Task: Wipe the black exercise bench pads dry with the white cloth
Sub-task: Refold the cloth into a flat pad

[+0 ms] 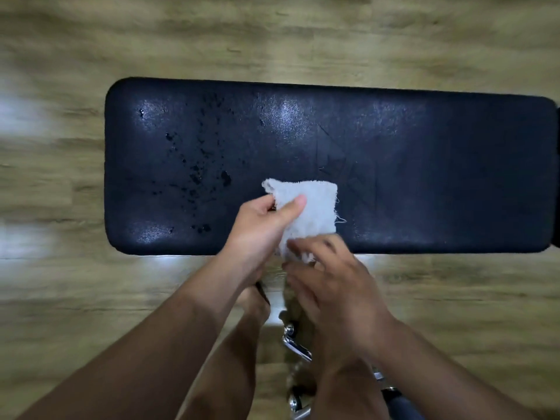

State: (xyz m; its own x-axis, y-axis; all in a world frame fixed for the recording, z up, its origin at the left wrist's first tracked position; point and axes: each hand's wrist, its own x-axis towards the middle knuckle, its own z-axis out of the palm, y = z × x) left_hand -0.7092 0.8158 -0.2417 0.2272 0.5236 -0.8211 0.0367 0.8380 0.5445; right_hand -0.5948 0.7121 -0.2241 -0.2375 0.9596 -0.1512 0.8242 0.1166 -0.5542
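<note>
A long black bench pad (424,165) lies crosswise below me, with water droplets (197,174) scattered over its left half. A folded white cloth (315,207) hangs above the pad's near edge. My left hand (263,228) pinches the cloth's upper left part between thumb and fingers. My right hand (330,277) is blurred and its fingertips touch the cloth's lower edge; whether they grip it I cannot tell.
Wood-look flooring (91,298) surrounds the bench. Chrome frame parts (295,347) and my legs sit below the hands. Another dark pad's edge (557,125) shows at the far right.
</note>
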